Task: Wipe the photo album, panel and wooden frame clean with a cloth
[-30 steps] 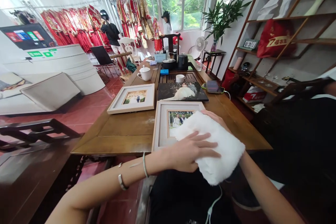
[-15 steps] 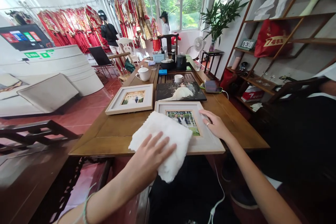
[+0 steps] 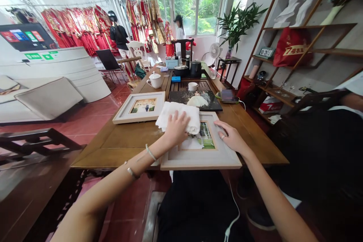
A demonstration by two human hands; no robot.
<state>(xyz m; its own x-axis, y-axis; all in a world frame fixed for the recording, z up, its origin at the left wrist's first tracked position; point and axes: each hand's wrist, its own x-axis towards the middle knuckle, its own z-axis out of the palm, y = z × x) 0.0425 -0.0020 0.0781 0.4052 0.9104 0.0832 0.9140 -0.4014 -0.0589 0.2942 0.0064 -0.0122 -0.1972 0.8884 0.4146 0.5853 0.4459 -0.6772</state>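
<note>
My left hand (image 3: 176, 128) presses down on a folded white towel (image 3: 193, 115), its fingers bent over the cloth. Beneath the towel lies a picture frame (image 3: 198, 160) with a pale wide border, at the table's near edge; the towel hides its upper left part and much of the photo (image 3: 208, 136). My right hand (image 3: 231, 138), with a ring on one finger, rests on the frame's right border, fingers stretched out and apart. A second pale frame (image 3: 120, 115) lies to the left. Behind the towel is a dark picture panel (image 3: 212, 100) showing a white dress.
On the wooden table (image 3: 113, 147) stand a lidded white cup (image 3: 154, 80), a small white cup (image 3: 193, 86), a blue box (image 3: 176, 79) and a dark kettle (image 3: 195, 68). A phone (image 3: 228, 95) with a cable lies right. A person in dark clothes (image 3: 326, 147) sits at the right.
My left hand has pushed the towel away from me, up to the frame's far left corner, and the towel is bunched smaller. The right hand stays on the frame's right border.
</note>
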